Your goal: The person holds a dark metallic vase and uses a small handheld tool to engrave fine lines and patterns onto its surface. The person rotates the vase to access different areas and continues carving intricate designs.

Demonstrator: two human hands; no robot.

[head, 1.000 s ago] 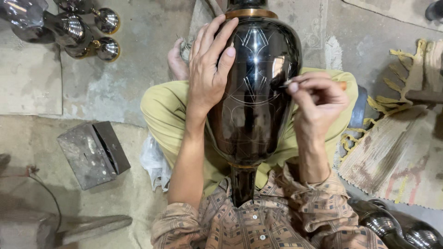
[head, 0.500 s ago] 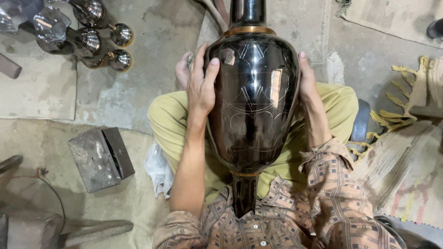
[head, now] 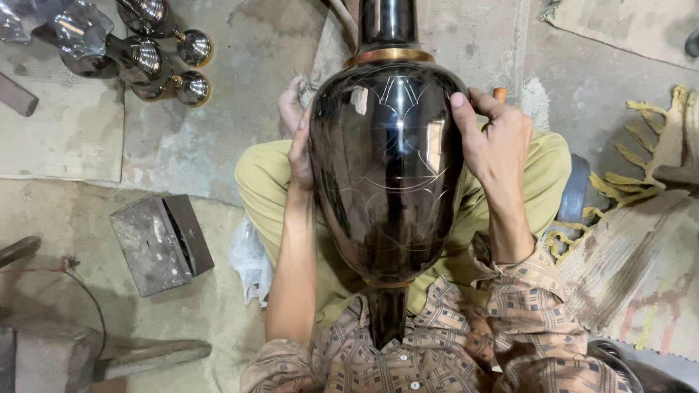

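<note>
A large glossy black metal vase [head: 386, 167] with fine engraved lines and a brass band at its neck lies across my lap, neck pointing away from me. My left hand [head: 298, 142] presses flat against the vase's left side. My right hand [head: 499, 145] grips the right shoulder of the vase, and an orange-tipped tool handle [head: 499, 93] sticks out behind its fingers. My legs in yellow-green trousers [head: 255, 182] are folded under the vase.
A dark metal block [head: 160, 244] sits on the concrete floor to the left. Several shiny metal vessels [head: 145, 58] lie at the top left. A fringed woven mat [head: 633, 247] lies to the right. A white cloth [head: 251, 258] is by my left knee.
My right hand left the vase's front, where it held a thin tool, and now clasps the right side. My left hand slid from the front to the left side. The vase turned.
</note>
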